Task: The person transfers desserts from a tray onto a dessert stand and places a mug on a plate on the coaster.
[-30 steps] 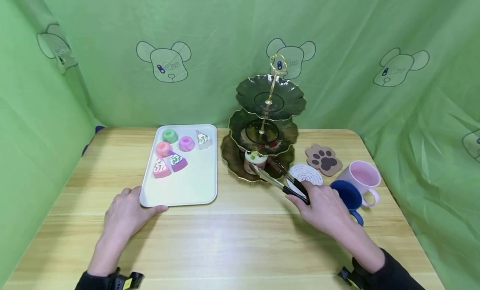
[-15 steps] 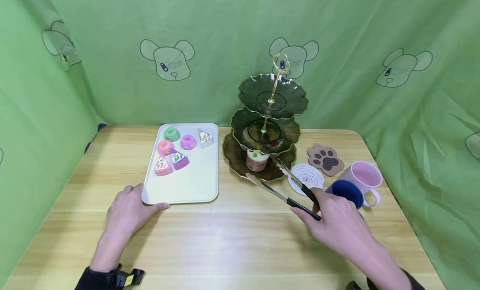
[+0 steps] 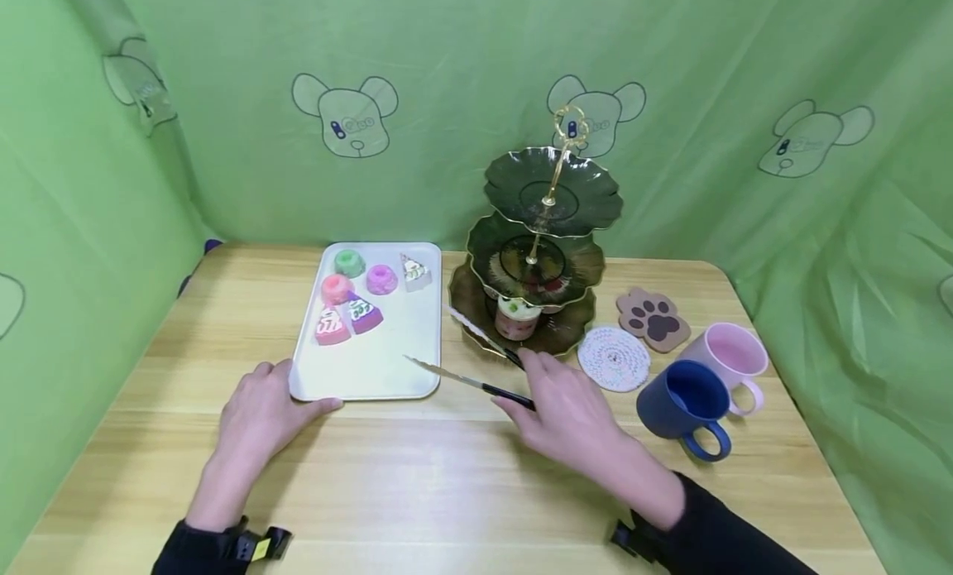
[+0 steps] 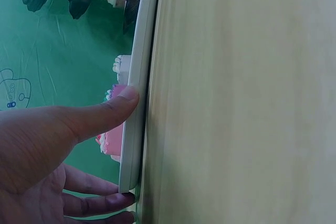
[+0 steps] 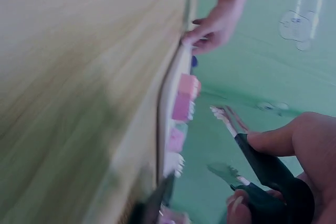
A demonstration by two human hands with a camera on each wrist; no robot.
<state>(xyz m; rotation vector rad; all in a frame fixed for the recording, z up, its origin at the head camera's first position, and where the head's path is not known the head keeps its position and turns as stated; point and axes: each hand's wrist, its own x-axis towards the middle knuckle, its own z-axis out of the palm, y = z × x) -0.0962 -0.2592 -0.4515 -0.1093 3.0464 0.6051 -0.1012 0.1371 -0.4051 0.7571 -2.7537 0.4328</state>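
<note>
My left hand (image 3: 260, 409) grips the near left corner of a white tray (image 3: 390, 364), its thumb along the front rim in the left wrist view. On the tray sit a pink cake slice (image 3: 332, 325), a purple slice (image 3: 363, 312), a white slice (image 3: 415, 273) and green (image 3: 349, 263), pink (image 3: 337, 289) and lilac (image 3: 382, 280) ring-shaped cakes. My right hand (image 3: 573, 409) holds black-handled tongs (image 3: 462, 379), spread apart with nothing between their tips, over the tray's right edge. A layered cup dessert (image 3: 517, 320) stands on the bottom tier of a three-tier stand (image 3: 521, 186).
Right of the stand lie a round woven coaster (image 3: 614, 358) and a brown paw-print coaster (image 3: 653, 318). A blue mug (image 3: 670, 405) and a pink mug (image 3: 733, 350) stand at the right. Green cloth (image 3: 447, 103) with mouse-like drawings hangs behind the table.
The tongs have let go of the cup dessert on the bottom tier and spread apart. My right hand has moved them left toward the tray. My left hand stays on the tray corner.
</note>
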